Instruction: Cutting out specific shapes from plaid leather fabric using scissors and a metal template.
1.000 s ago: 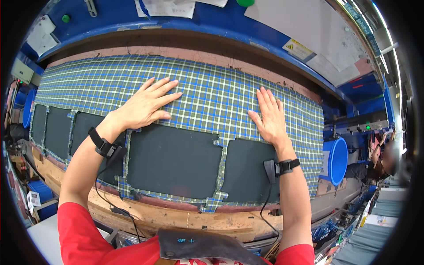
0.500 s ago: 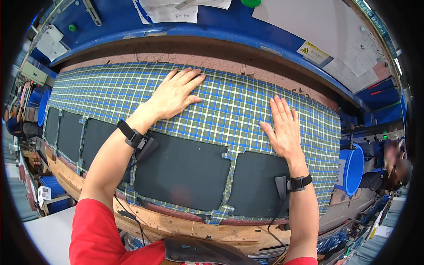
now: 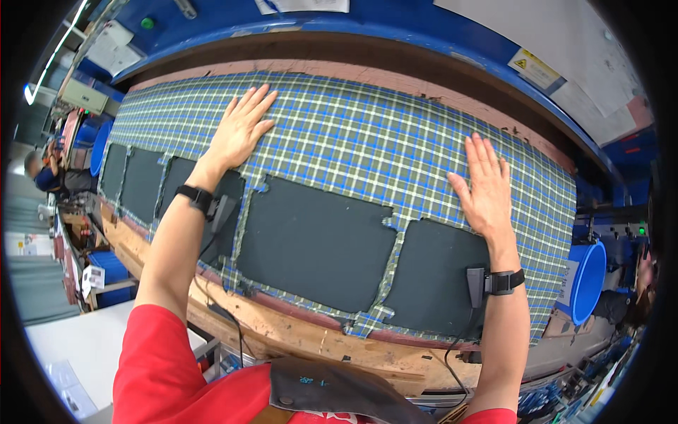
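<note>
A long sheet of plaid cloth (image 3: 346, 141) in green, blue and white lies spread over a wooden work table. Along its near side are several rectangular cut-outs, with dark material (image 3: 318, 244) showing in them and narrow plaid strips between. My left hand (image 3: 239, 131) rests flat on the cloth left of the middle, fingers spread toward the far edge. On the right part of the cloth lies my right hand (image 3: 487, 187), palm down, thumb held apart. Neither hand grips anything. Each wrist wears a black strap with a small device and a cable.
The table's wooden front edge (image 3: 282, 339) runs close to my body. Behind the cloth stands a blue machine frame (image 3: 395, 46) with papers on it. A blue bin (image 3: 587, 283) is at the table's right end. Other people are at far left and right.
My left hand has slid left along the cloth, widening the gap between my hands. My right hand stays on nearly the same part of the cloth. The whole view has shifted a little.
</note>
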A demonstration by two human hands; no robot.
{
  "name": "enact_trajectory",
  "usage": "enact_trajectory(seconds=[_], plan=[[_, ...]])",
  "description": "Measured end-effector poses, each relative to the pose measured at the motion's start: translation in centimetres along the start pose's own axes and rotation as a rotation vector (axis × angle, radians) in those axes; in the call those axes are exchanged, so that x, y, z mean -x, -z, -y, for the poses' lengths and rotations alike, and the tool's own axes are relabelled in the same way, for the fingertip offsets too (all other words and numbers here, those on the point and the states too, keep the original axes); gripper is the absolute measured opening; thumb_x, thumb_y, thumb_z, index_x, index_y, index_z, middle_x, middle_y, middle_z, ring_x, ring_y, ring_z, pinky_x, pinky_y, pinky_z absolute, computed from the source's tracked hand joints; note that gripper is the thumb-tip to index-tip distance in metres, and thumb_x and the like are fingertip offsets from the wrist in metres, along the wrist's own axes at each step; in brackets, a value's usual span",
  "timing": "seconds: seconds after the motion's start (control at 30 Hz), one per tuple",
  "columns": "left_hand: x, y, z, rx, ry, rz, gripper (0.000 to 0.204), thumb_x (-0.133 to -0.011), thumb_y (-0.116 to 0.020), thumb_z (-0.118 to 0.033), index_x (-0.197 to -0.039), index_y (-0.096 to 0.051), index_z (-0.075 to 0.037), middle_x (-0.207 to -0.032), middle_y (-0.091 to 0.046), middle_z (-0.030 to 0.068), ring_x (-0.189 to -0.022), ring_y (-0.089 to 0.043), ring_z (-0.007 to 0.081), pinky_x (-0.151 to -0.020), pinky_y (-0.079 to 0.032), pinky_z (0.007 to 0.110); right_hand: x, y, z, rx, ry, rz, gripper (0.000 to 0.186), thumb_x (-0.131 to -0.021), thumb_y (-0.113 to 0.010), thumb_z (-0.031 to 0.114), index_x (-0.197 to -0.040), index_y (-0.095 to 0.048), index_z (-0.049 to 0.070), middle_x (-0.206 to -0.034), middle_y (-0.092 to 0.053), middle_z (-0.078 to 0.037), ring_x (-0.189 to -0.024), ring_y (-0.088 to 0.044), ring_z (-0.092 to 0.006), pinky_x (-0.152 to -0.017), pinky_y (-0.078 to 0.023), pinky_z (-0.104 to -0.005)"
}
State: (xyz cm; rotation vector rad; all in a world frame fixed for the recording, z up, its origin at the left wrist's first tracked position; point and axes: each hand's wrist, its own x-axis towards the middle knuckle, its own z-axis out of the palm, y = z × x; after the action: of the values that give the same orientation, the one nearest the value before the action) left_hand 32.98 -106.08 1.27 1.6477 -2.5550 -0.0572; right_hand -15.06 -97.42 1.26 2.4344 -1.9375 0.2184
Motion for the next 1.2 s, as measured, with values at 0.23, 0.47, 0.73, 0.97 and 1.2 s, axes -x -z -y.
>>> enact_trajectory(seconds=[0.23, 0.47, 0.73, 0.97, 1.2], plan=[[-0.3, -0.7, 0.7, -0.042, 0.009, -0.023, 0.057, -0.109, -0.036, -0.043, -0.161, -0.033, -0.021, -0.169, -0.027, 0.0052, -0.156, -0.022, 0.0274, -0.127, -0.015, 0.048, -0.2, -0.4, 0.1, -0.039, -0.016, -0.055, 0.069, -0.103, -0.051, 0.051, -0.154, -0.043, 0.006, -0.163, -0.037, -0.014, -0.152, -0.031, -0.0328, -0.123, -0.024, -0.0515], [-0.1, -0.9, 0.4, 0.01, -0.009, -0.088, 0.058, -0.107, -0.045, -0.041, -0.159, -0.037, -0.016, -0.167, -0.031, 0.0108, -0.155, -0.024, 0.0314, -0.125, -0.018, 0.054, 1.0, 0.1, -0.4, 0.047, -0.074, -0.107, 0.048, -0.104, -0.054, 0.031, -0.144, -0.054, 0.006, -0.152, -0.051, -0.017, -0.143, -0.044, -0.0364, -0.117, -0.033, -0.0555], [1.0, -1.0, 0.8, 0.127, 0.0, -0.153, 0.061, -0.106, -0.044, -0.047, -0.156, -0.04, -0.012, -0.164, -0.034, 0.0156, -0.152, -0.029, 0.0353, -0.124, -0.021, 0.058, 3.1, 16.7, 3.3, 0.271, -0.273, 0.283, 0.041, -0.088, -0.072, 0.036, -0.116, -0.073, 0.005, -0.104, -0.073, -0.024, -0.101, -0.069, -0.043, -0.091, -0.055, -0.0501], [2.1, 0.4, 6.3, 0.522, -0.037, -0.255, 0.052, -0.104, -0.053, -0.038, -0.146, -0.051, -0.008, -0.159, -0.04, 0.0197, -0.149, -0.034, 0.0385, -0.121, -0.027, 0.056, -4.1, 31.9, 17.5, 0.485, -0.261, 0.066, 0.026, -0.088, -0.07, 0.026, -0.099, -0.074, 0.003, -0.088, -0.073, -0.021, -0.089, -0.069, -0.0409, -0.079, -0.055, -0.0496], [8.6, 1.9, 20.1, 0.292, -0.009, -0.181, 0.045, -0.103, -0.055, -0.037, -0.14, -0.058, -0.011, -0.155, -0.045, 0.0175, -0.147, -0.038, 0.0375, -0.121, -0.028, 0.056, -19.3, 34.9, 32.4, 0.516, 0.065, -0.183, 0.021, -0.092, -0.066, 0.022, -0.094, -0.073, 0.004, -0.082, -0.07, -0.024, -0.083, -0.069, -0.0424, -0.077, -0.054, -0.0508]])
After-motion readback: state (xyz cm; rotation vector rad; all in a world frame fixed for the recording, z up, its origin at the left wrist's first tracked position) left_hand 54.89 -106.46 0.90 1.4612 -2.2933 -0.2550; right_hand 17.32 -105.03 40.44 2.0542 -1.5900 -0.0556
